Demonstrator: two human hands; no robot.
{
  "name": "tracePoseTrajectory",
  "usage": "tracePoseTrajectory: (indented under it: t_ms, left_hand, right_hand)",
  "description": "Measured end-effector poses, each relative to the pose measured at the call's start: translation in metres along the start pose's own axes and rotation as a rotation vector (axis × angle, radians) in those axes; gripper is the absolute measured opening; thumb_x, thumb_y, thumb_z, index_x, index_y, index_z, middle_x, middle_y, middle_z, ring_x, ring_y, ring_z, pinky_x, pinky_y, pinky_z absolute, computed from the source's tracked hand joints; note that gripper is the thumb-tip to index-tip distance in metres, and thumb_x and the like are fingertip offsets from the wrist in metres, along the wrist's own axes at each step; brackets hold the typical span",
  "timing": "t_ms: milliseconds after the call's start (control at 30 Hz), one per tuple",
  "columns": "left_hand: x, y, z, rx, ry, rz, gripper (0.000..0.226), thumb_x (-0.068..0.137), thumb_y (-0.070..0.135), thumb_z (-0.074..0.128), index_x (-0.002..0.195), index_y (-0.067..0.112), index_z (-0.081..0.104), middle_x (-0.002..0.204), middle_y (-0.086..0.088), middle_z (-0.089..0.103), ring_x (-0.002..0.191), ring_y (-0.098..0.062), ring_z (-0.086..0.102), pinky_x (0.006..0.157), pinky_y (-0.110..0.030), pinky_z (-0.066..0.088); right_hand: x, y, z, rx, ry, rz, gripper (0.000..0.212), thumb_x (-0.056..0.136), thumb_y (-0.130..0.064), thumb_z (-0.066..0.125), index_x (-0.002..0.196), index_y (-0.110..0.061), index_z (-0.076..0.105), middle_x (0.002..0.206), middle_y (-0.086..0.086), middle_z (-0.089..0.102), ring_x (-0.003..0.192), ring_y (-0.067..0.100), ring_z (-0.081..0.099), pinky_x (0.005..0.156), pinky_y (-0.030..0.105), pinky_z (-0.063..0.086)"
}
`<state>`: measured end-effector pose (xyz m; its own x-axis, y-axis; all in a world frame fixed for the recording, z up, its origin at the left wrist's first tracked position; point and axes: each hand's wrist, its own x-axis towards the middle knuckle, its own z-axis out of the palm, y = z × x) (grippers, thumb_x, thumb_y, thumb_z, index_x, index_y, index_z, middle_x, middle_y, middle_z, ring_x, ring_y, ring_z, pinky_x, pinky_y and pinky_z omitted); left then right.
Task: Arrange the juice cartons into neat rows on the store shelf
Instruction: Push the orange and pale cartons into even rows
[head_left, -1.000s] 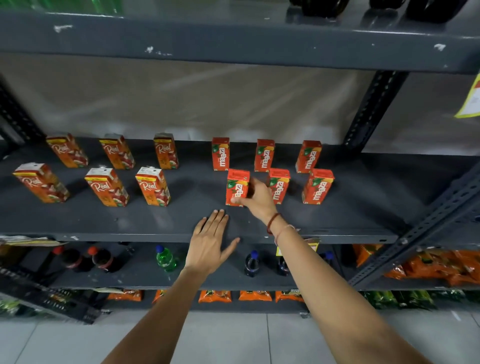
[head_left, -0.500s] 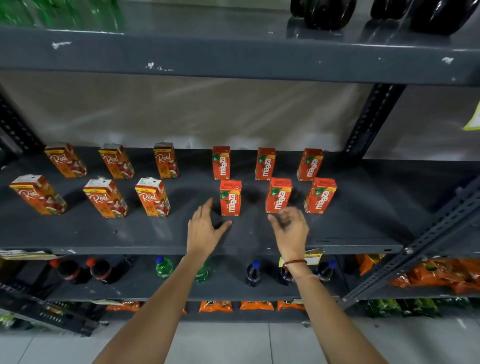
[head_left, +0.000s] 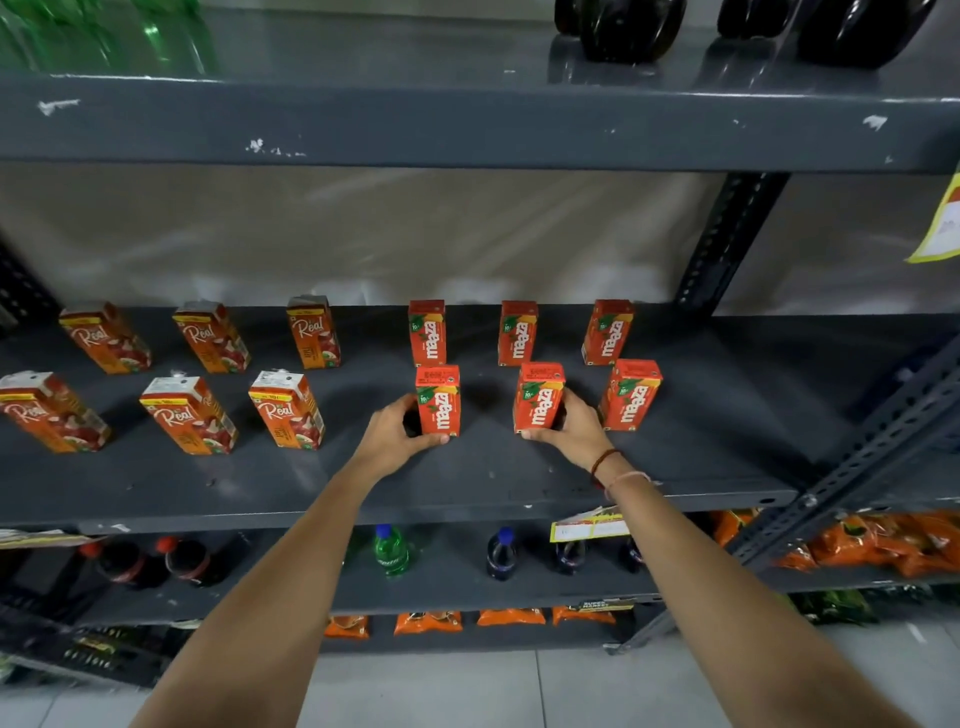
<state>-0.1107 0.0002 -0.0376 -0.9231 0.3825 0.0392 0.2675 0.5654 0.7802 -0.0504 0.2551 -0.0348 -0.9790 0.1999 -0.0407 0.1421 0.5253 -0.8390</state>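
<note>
Standing: six Maaza cartons (head_left: 540, 397), seemingly six Real cartons (head_left: 285, 410).

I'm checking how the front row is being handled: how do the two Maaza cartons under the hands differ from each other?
The left Maaza carton is gripped by the left hand from its left side; the middle Maaza carton is gripped by the right hand from its right. The left one stands nearly straight, while the middle one leans slightly right. Both are upright orange cartons on the front row of the shelf, labels facing forward.
</note>
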Motion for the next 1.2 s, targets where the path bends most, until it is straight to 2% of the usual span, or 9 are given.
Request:
tracePoseTrajectory:
  t_ms: [133,267,633,767,867,933,1033,1133,1200]
  left_hand:
    - [0.004,-0.005,-0.007,0.002,-0.017,-0.008,0.059,0.066,0.031,0.082,0.117,0.016,0.056,0.113,-0.004,0.066,0.089,-0.006,0.055,0.076,-0.02,0.039]
    - [0.006,-0.006,-0.009,-0.018,-0.014,-0.013,0.059,0.064,0.031,0.083,0.116,0.019,0.057,0.109,0.002,0.065,0.088,-0.003,0.055,0.075,-0.018,0.038]
    - [0.005,-0.007,-0.011,-0.035,-0.018,-0.018,0.062,0.063,0.028,0.084,0.118,0.016,0.056,0.116,-0.005,0.066,0.096,-0.009,0.056,0.086,-0.027,0.04]
    - [-0.013,-0.004,-0.009,-0.078,0.074,-0.017,0.067,0.064,0.022,0.084,0.123,0.009,0.054,0.117,-0.004,0.064,0.104,-0.009,0.054,0.088,-0.019,0.038]
    - [-0.043,-0.016,-0.016,-0.149,0.213,-0.009,0.056,0.07,0.017,0.08,0.12,0.011,0.056,0.111,0.004,0.063,0.102,-0.004,0.055,0.088,-0.015,0.04]
    - [-0.071,-0.033,-0.03,-0.21,0.362,-0.018,0.033,0.076,0.016,0.075,0.107,0.017,0.063,0.097,0.009,0.068,0.091,-0.002,0.063,0.079,-0.009,0.045]
    - [-0.111,-0.066,-0.063,-0.209,0.556,-0.048,0.017,0.082,0.014,0.069,0.084,0.03,0.064,0.078,0.017,0.069,0.075,-0.002,0.066,0.07,-0.014,0.051]
    - [-0.132,-0.1,-0.105,-0.124,0.759,-0.135,0.01,0.081,0.02,0.07,0.079,0.024,0.06,0.076,0.004,0.066,0.069,-0.006,0.063,0.069,-0.035,0.055]
    - [-0.133,-0.12,-0.133,-0.063,0.81,-0.177,0.021,0.077,0.021,0.074,0.089,0.019,0.056,0.09,-0.001,0.06,0.075,-0.01,0.058,0.074,-0.042,0.053]
  right_hand:
    - [0.001,0.001,0.002,0.003,-0.032,-0.012,0.064,0.07,-0.017,0.081,0.125,-0.012,0.047,0.127,0.012,0.06,0.116,0.024,0.056,0.096,0.033,0.04]
    - [0.0,0.003,0.005,0.014,-0.044,-0.025,0.064,0.07,-0.017,0.08,0.125,-0.013,0.048,0.126,0.01,0.061,0.105,0.01,0.052,0.092,0.027,0.038]
    - [-0.002,0.004,0.006,-0.011,-0.016,-0.015,0.063,0.07,-0.018,0.081,0.124,-0.011,0.049,0.126,0.011,0.061,0.116,0.026,0.057,0.096,0.032,0.041]
    - [-0.023,0.001,0.013,0.069,0.21,-0.009,0.067,0.063,-0.009,0.085,0.122,-0.001,0.053,0.121,0.017,0.058,0.109,0.026,0.059,0.097,0.036,0.048]
    - [-0.056,-0.006,0.035,0.124,0.524,0.0,0.044,0.069,-0.011,0.081,0.108,-0.003,0.062,0.11,0.014,0.058,0.091,0.024,0.061,0.082,0.034,0.053]
    - [-0.075,-0.019,0.06,0.112,0.615,-0.075,0.027,0.074,-0.015,0.078,0.096,-0.009,0.064,0.095,0.005,0.057,0.074,0.018,0.061,0.068,0.027,0.055]
    - [-0.085,-0.052,0.109,0.15,0.452,-0.195,0.019,0.075,-0.017,0.077,0.09,-0.013,0.065,0.084,-0.006,0.055,0.068,0.004,0.057,0.057,0.005,0.048]
    - [-0.071,-0.086,0.159,0.111,0.162,-0.243,0.035,0.072,-0.021,0.079,0.103,-0.012,0.065,0.091,-0.008,0.055,0.079,0.005,0.056,0.062,0.001,0.045]
    - [-0.056,-0.105,0.183,0.091,0.014,-0.217,0.054,0.069,-0.021,0.081,0.118,-0.012,0.058,0.105,0.001,0.055,0.092,0.01,0.054,0.068,0.003,0.044]
